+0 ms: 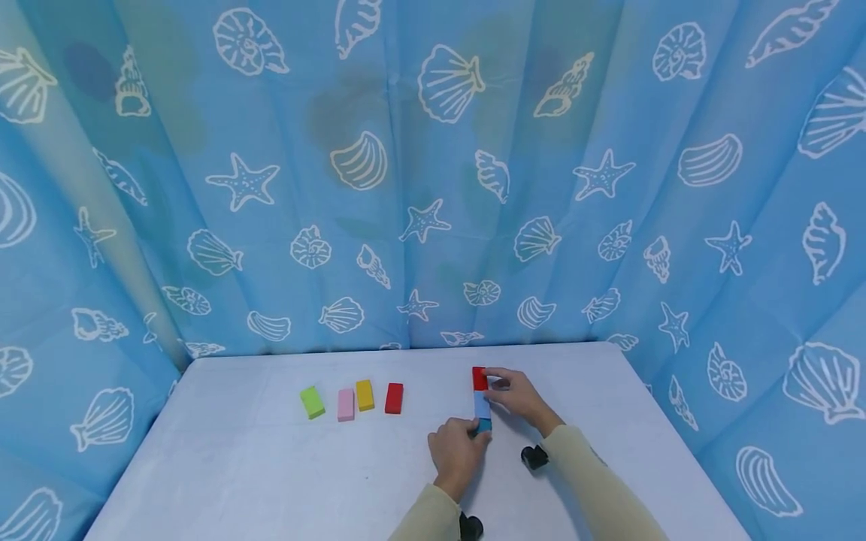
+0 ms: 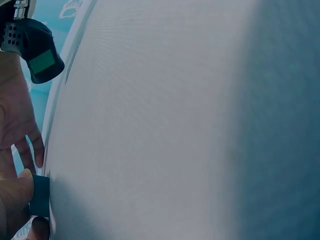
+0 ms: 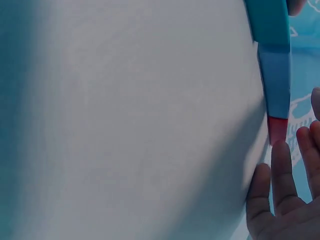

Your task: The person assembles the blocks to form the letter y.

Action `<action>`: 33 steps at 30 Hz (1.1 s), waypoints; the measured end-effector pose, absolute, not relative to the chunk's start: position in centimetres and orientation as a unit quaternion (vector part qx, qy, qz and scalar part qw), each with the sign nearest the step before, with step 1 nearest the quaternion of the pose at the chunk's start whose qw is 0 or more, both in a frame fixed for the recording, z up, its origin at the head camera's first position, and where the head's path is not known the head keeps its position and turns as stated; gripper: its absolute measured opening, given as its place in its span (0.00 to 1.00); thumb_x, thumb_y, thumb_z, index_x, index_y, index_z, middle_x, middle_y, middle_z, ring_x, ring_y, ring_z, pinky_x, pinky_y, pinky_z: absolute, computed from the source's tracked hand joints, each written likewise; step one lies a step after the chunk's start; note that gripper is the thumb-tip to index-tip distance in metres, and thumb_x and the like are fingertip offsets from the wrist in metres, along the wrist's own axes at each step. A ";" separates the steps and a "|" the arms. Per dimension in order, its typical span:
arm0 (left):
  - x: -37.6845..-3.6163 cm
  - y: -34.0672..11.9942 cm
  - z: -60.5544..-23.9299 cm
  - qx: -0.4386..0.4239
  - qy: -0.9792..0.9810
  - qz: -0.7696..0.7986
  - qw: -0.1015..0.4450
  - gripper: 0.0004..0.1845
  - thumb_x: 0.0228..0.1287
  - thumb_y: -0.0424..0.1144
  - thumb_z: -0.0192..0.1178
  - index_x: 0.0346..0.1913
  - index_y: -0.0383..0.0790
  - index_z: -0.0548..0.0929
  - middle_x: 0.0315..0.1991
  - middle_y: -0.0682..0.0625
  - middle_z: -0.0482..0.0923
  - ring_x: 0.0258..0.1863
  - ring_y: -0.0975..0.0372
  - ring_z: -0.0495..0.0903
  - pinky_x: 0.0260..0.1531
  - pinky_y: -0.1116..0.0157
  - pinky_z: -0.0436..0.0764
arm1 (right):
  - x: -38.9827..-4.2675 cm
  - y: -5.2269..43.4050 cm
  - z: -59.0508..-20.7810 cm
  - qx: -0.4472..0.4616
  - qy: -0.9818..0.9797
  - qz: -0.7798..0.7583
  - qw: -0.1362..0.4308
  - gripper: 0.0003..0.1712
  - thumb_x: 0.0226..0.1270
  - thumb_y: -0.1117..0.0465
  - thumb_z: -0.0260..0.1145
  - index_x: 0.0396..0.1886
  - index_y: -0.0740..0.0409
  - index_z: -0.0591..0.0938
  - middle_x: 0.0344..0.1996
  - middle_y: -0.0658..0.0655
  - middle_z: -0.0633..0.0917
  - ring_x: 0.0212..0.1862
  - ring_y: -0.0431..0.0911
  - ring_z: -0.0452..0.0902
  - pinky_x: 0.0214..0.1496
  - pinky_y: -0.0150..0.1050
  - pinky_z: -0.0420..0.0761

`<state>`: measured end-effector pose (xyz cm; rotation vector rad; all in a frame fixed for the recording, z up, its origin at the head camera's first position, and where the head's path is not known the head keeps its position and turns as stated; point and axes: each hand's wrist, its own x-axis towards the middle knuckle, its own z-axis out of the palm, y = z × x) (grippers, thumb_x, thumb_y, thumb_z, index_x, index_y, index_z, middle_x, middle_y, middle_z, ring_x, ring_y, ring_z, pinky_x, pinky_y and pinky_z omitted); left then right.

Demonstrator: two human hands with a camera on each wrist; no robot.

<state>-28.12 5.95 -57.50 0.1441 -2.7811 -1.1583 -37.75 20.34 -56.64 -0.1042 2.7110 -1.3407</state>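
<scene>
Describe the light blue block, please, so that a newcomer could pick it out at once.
On the white table, look beside the left hand and the right hand for three blocks set end to end. The light blue block is the middle one, with a red block beyond it and a darker blue block nearer the person. Its paler blue sets it apart from both.

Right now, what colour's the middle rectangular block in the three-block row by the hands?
Light blue; the middle rectangular block shows best in the head view.
</scene>
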 end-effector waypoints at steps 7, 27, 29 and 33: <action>-28.0 6.2 -57.5 0.053 -0.919 -0.387 0.054 0.20 0.53 0.49 0.74 0.48 0.45 0.89 0.38 0.53 0.89 0.33 0.63 0.79 0.34 0.64 0.65 | -37.3 20.1 -56.6 -0.042 0.910 -0.409 0.057 0.27 0.60 0.61 0.73 0.61 0.49 0.82 0.61 0.59 0.80 0.59 0.55 0.77 0.58 0.52 0.81; -28.1 5.9 -57.7 0.047 -0.918 -0.385 0.079 0.20 0.53 0.49 0.74 0.48 0.44 0.89 0.35 0.54 0.88 0.33 0.61 0.80 0.34 0.65 0.63 | -37.5 19.8 -56.4 -0.115 0.943 -0.309 0.051 0.23 0.64 0.61 0.70 0.60 0.52 0.83 0.62 0.55 0.81 0.67 0.55 0.73 0.67 0.53 0.73; -28.0 5.9 -57.7 0.050 -0.918 -0.385 0.076 0.20 0.53 0.49 0.74 0.48 0.44 0.89 0.35 0.53 0.88 0.33 0.62 0.80 0.34 0.65 0.64 | -37.5 19.7 -56.4 -0.111 0.944 -0.307 0.054 0.23 0.64 0.61 0.70 0.60 0.52 0.82 0.62 0.56 0.81 0.68 0.56 0.72 0.67 0.54 0.72; -27.9 6.0 -57.5 0.056 -0.918 -0.387 0.069 0.21 0.53 0.49 0.74 0.48 0.44 0.89 0.35 0.53 0.88 0.33 0.61 0.79 0.34 0.65 0.64 | -37.3 19.7 -56.3 -0.107 0.947 -0.299 0.056 0.23 0.64 0.60 0.70 0.60 0.51 0.82 0.62 0.56 0.81 0.67 0.56 0.73 0.67 0.54 0.73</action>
